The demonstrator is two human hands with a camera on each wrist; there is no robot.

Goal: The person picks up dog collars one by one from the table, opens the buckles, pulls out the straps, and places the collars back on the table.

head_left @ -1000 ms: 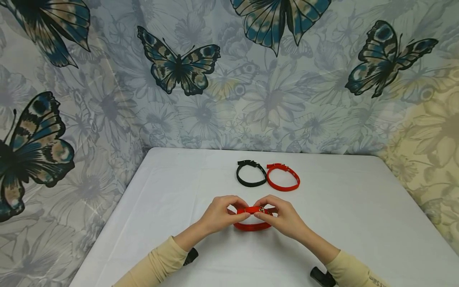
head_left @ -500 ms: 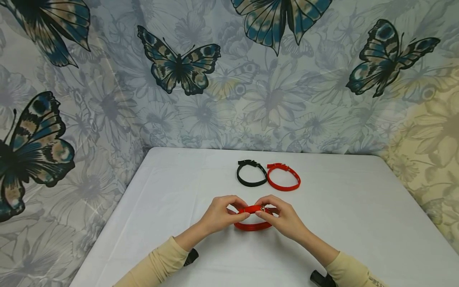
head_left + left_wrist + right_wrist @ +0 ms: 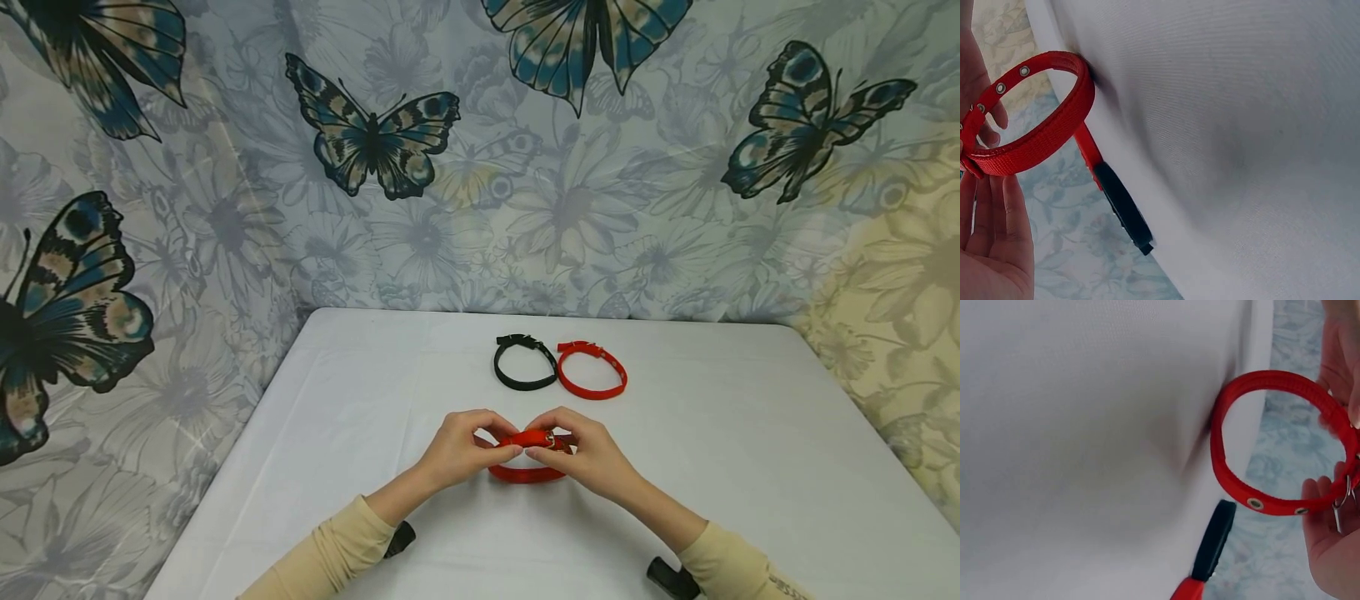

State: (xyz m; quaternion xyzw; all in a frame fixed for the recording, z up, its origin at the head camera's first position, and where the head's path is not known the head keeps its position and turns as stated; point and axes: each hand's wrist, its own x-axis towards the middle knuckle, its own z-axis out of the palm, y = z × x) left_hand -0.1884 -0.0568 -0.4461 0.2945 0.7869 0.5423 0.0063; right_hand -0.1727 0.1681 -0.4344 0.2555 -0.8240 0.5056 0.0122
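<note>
Blue-grey floral wall covering [image 3: 570,208] right across twelve o'clock, and what a show of printed butterflies [image 3: 372,143]: nine, ten, eleven, one and two o'clock, all dark-edged teal and tan! Out at three, the flowers turn warm yellow. Down at six, a white tabletop [image 3: 750,417] spreads wide, far corners rounded, faintly shadowed.

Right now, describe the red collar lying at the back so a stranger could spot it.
On the white table, look past the left hand and right hand toward the back. There the rear red collar lies just right of the black collar; no hand holds it, unlike the front red collar.
</note>
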